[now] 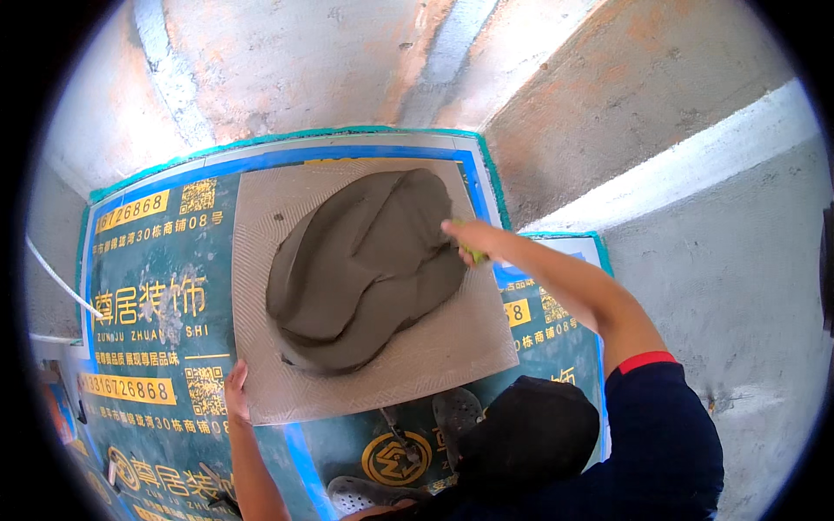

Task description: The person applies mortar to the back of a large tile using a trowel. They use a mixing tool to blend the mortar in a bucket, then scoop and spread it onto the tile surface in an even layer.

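A large square tile (434, 372) with a ridged, brownish-grey back lies in front of me. Across its middle spreads a thick, smooth mound of dark grey mortar (347, 260). My right hand (472, 238) is closed round the yellow-green handle (473, 256) of a trowel at the mortar's right edge; the blade cannot be made out. At the tile's lower left edge is my left hand (236, 392), its fingers gripping the side.
Green printed protective sheeting (161, 260), edged with blue tape (304, 447), covers the floor. Bare plaster walls (304, 69) rise behind and at the right (730, 252). Grey clogs (373, 493) are on my feet below the tile. A white cable (61, 278) hangs at the far left.
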`<state>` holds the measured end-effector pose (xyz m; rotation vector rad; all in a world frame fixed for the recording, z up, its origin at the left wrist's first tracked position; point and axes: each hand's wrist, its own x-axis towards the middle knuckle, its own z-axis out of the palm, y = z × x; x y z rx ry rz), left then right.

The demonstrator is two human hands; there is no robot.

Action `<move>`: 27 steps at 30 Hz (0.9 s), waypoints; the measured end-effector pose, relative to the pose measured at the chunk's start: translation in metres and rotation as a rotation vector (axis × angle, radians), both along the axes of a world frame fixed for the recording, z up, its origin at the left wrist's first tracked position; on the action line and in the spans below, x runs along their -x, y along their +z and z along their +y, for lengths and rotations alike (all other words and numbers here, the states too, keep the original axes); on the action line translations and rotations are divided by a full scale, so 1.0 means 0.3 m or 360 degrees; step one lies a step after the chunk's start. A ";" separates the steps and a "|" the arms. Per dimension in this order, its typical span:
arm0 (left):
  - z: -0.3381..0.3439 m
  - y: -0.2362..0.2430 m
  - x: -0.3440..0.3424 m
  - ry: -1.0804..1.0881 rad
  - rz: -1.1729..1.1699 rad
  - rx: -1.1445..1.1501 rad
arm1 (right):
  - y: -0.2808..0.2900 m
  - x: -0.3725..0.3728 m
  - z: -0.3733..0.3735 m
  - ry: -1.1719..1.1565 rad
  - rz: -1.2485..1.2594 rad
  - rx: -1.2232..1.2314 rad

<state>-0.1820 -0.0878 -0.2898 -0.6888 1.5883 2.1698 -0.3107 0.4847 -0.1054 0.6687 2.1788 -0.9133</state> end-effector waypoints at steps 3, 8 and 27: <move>0.070 0.099 -0.001 0.0023 0.0121 0.0257 | 0.103 -0.140 -0.021 0.0213 -0.0240 0.0130; 0.035 -0.007 0.001 0.0019 0.0142 0.0425 | -0.063 -0.137 0.225 0.0978 0.1004 -0.1063; -0.014 0.070 -0.005 -0.0133 0.0040 0.0210 | -0.128 0.036 0.251 -0.0069 0.0834 -0.0773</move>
